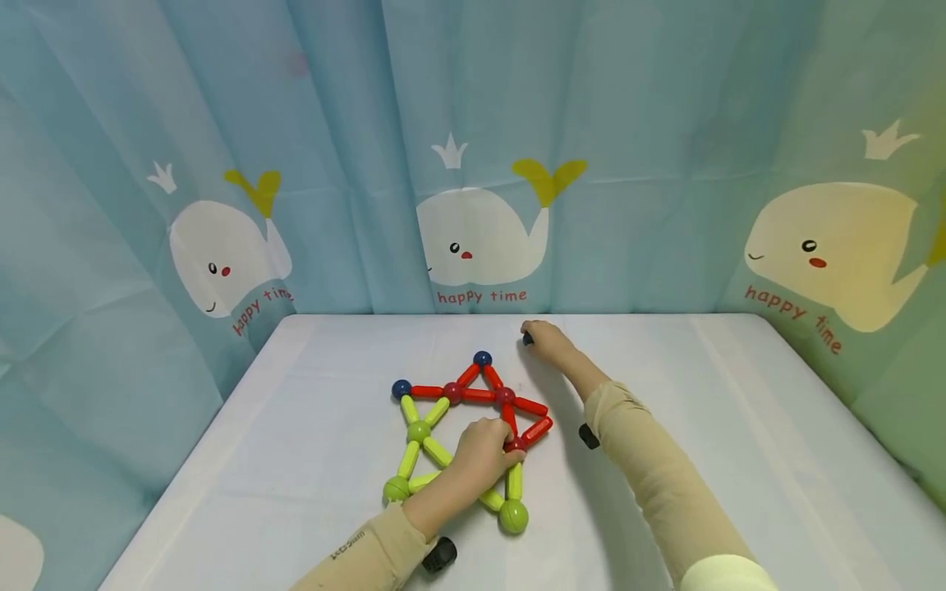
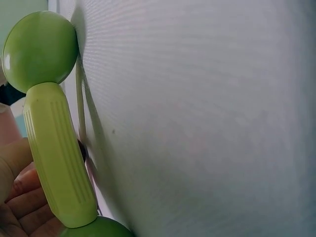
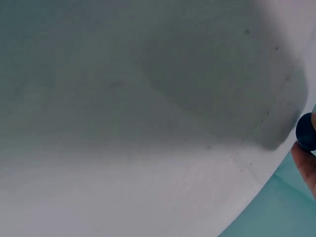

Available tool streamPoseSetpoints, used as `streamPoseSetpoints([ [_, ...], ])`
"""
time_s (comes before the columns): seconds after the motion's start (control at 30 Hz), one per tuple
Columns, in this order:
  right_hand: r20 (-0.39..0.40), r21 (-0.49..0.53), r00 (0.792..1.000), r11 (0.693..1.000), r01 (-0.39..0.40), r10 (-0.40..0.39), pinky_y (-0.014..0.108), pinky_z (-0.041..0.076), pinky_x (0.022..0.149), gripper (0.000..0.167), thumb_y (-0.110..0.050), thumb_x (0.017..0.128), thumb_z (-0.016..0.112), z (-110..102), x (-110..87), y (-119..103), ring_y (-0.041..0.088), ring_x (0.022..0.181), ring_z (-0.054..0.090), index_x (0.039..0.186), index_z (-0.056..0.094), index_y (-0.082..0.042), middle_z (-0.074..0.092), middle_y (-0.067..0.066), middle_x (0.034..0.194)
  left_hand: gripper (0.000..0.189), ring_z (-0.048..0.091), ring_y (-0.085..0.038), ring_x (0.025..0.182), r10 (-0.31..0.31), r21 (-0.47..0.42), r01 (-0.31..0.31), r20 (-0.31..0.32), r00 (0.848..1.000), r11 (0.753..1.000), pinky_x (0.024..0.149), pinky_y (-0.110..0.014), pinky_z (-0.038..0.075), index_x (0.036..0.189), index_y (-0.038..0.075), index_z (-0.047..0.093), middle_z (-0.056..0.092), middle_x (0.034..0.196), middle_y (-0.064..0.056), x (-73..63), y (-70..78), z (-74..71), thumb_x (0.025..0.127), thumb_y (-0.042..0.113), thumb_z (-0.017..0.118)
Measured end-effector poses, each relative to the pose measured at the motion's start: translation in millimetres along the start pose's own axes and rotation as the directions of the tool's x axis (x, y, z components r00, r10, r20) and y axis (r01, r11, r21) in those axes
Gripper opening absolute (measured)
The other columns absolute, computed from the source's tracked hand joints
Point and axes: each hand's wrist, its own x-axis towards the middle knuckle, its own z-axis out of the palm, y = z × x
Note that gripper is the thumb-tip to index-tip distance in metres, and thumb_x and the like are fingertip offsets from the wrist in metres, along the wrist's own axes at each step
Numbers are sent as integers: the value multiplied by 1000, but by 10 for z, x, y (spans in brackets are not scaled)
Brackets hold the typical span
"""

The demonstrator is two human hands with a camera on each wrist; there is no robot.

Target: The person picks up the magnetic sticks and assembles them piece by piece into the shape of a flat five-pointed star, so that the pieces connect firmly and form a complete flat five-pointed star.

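Observation:
A flat figure of magnetic rods and balls lies on the white table. Its upper part has red rods (image 1: pixel 479 396) and red balls, with one dark blue ball (image 1: pixel 483 359) at the peak and another dark blue ball (image 1: pixel 401 389) at the left corner. Yellow-green rods (image 1: pixel 408 460) and green balls (image 1: pixel 513 516) make up the lower part. My left hand (image 1: pixel 484 451) pinches the red ball (image 1: pixel 519 445) at the figure's right side, its forearm covering some green rods. Beyond the figure, near the table's far edge, my right hand (image 1: pixel 548 341) pinches a loose dark blue ball (image 3: pixel 306 132).
Behind the white table (image 1: pixel 739 410) hangs a light blue curtain (image 1: pixel 636 246) printed with whales. A black wrist device (image 1: pixel 440 556) shows under the left sleeve, and a similar one (image 1: pixel 589 436) beside the right sleeve.

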Motion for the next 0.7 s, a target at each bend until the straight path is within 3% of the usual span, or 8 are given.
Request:
streamPoseSetpoints([
  [0.2, -13, 22, 1000, 999, 29, -28, 44, 45, 97, 29, 0, 91, 57, -62, -207, -65, 37, 112, 57, 118, 56, 8, 62, 24, 116, 23, 40, -7, 52, -14, 6, 14, 9, 1000, 1000, 51, -18, 29, 65, 10, 63, 48, 54, 6, -16, 34, 3, 77, 24, 77],
  [0.7, -23, 47, 997, 997, 69, -68, 46, 46, 93, 30, -1, 89, 60, -158, -456, -107, 38, 107, 58, 117, 54, 8, 61, 25, 113, 24, 40, -8, 54, -28, -3, 28, 16, 999, 1000, 52, -18, 29, 64, 11, 63, 48, 55, 6, -5, 35, 21, 77, 25, 77],
])
